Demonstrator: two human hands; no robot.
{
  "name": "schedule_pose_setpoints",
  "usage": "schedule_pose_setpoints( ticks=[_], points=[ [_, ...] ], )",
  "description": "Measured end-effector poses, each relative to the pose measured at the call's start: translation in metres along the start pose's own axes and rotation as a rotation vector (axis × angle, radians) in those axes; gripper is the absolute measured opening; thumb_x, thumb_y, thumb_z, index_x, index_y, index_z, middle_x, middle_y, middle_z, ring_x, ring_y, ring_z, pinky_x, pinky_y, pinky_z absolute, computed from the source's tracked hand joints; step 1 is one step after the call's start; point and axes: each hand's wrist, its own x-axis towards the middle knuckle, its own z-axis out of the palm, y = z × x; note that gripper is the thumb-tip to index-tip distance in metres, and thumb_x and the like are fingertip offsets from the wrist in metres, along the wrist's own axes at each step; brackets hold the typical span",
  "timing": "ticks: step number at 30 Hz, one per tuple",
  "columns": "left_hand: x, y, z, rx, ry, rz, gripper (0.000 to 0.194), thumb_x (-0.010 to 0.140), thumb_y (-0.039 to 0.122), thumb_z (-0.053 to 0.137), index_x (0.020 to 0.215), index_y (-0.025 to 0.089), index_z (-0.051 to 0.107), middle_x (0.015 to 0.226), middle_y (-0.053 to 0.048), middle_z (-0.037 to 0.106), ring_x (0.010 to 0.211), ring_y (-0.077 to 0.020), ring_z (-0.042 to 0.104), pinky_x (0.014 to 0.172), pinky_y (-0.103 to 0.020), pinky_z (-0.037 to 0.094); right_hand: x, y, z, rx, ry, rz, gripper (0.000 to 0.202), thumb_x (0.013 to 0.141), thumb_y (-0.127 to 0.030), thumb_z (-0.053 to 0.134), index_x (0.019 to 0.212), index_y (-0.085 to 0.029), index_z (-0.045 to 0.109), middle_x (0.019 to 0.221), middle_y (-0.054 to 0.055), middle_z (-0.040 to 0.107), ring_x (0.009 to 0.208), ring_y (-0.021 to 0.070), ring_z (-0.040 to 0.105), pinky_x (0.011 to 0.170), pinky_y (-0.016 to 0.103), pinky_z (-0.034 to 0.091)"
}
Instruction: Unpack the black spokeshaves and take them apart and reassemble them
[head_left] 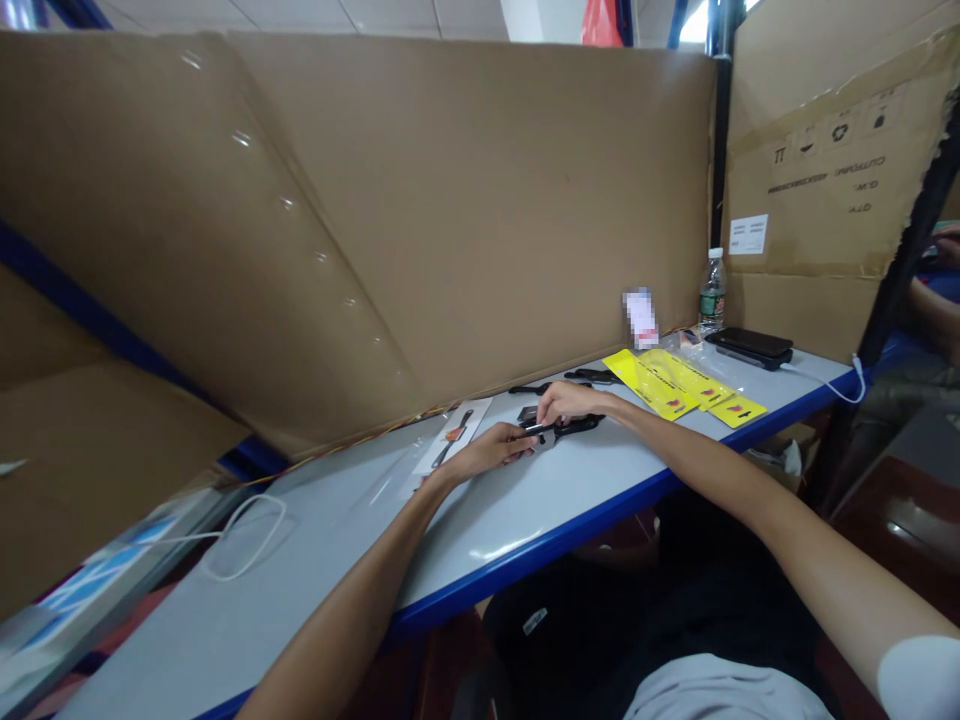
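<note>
My left hand (pixel 491 450) is closed on one end of a slim black-and-silver object (pixel 541 437), held low over the white table. The bent fingers of my right hand (pixel 566 401) pinch the same object from above. My fingers hide much of it, and I cannot make out its kind. A long black piece (pixel 579 426) extends to the right beneath my right hand; whether it joins the held object I cannot tell. More black pieces (pixel 592 376) lie just behind my hands. Left of them is a white printed card (pixel 454 436) picturing a dark, long item with orange on it.
Yellow cards (pixel 652 385) lie to the right, near a black phone-like device (pixel 750 347) with a white cable. A water bottle (pixel 712 292) stands in the back corner. Cardboard walls (pixel 480 200) enclose the table (pixel 322 560). Another person's arm (pixel 934 305) shows at far right.
</note>
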Motion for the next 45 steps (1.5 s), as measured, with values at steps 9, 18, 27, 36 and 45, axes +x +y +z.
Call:
schedule_pose_setpoints(
  ticks=[9, 18, 27, 36, 45],
  points=[
    [-0.001, -0.002, 0.0, 0.049, -0.009, 0.056, 0.064, 0.07, 0.081, 0.068, 0.064, 0.018, 0.053, 0.054, 0.005, 0.041, 0.052, -0.0092, 0.031, 0.05, -0.025, 0.021, -0.003, 0.006, -0.034, -0.418, 0.404, -0.002, 0.017, 0.085, -0.014, 0.062, 0.087, -0.015, 0.08, 0.066, 0.002, 0.073, 0.062, 0.0103, 0.062, 0.055, 0.016, 0.038],
    [-0.003, 0.0, -0.001, 0.104, -0.021, 0.068, 0.06, 0.074, 0.077, 0.067, 0.065, 0.018, 0.056, 0.054, 0.005, 0.042, 0.052, -0.0099, 0.034, 0.051, -0.025, 0.023, 0.0, 0.016, -0.024, -0.541, 0.054, 0.028, 0.014, 0.069, -0.022, 0.079, 0.082, -0.016, 0.079, 0.059, -0.002, 0.066, 0.056, 0.0114, 0.057, 0.052, 0.02, 0.034],
    [0.002, -0.006, 0.0, 0.105, 0.002, 0.049, 0.064, 0.075, 0.082, 0.059, 0.067, 0.019, 0.058, 0.053, 0.004, 0.043, 0.05, -0.0108, 0.035, 0.05, -0.026, 0.024, 0.005, 0.023, -0.03, -0.495, -0.104, 0.09, 0.003, 0.068, -0.014, 0.074, 0.07, -0.014, 0.075, 0.054, -0.005, 0.059, 0.051, 0.0093, 0.05, 0.048, 0.02, 0.032],
    [0.001, -0.001, 0.002, 0.053, 0.027, -0.024, 0.067, 0.07, 0.085, 0.059, 0.067, 0.017, 0.058, 0.051, 0.005, 0.042, 0.047, -0.0097, 0.033, 0.048, -0.026, 0.023, -0.002, -0.001, -0.017, -0.221, 0.216, -0.001, 0.01, 0.084, -0.008, 0.062, 0.089, -0.012, 0.071, 0.064, -0.002, 0.065, 0.055, 0.008, 0.054, 0.05, 0.016, 0.038],
    [0.0, -0.001, -0.001, -0.038, 0.007, -0.116, 0.047, 0.075, 0.065, 0.064, 0.071, 0.019, 0.059, 0.05, 0.006, 0.037, 0.045, -0.009, 0.027, 0.046, -0.024, 0.016, 0.0, -0.005, 0.008, -0.039, -0.022, 0.018, 0.013, 0.071, -0.001, 0.067, 0.074, -0.014, 0.069, 0.053, -0.005, 0.062, 0.048, 0.0097, 0.058, 0.05, 0.018, 0.047]
  ],
)
